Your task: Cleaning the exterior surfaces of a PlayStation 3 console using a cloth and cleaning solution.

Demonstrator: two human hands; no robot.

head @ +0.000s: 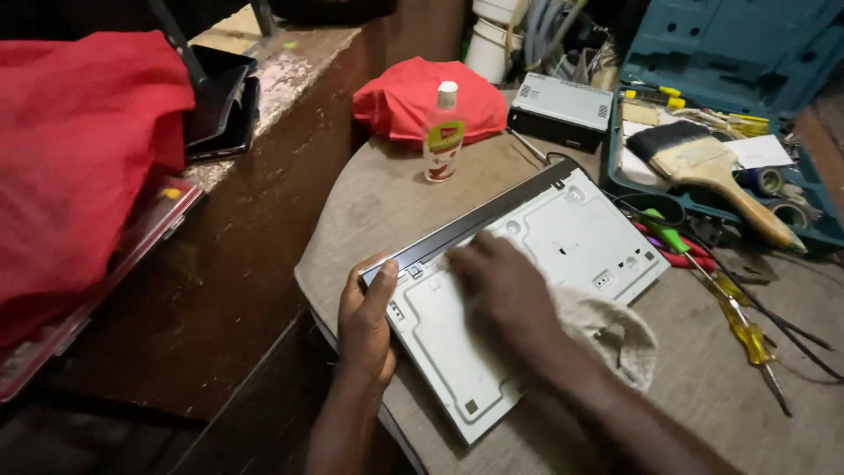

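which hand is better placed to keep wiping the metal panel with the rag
Right, probably. The right hand already lies flat on the grey metal panel with the beige rag under its wrist, while the left hand grips the panel's near corner, steadying it.

Dim workshop: worn grey table (703, 352) beside a brown counter (220, 264).

Two bare forearms come up from the lower edge of the view, each ending in a bare hand. No sleeve, cuff or glove shows on either arm. The left hand (367, 318) wears no ring, watch or band on the wrist or fingers that can be seen; its thumb shows a short, plain nail. The right hand (503, 283) is smeared by motion blur, so its fingers and nails cannot be made out clearly.
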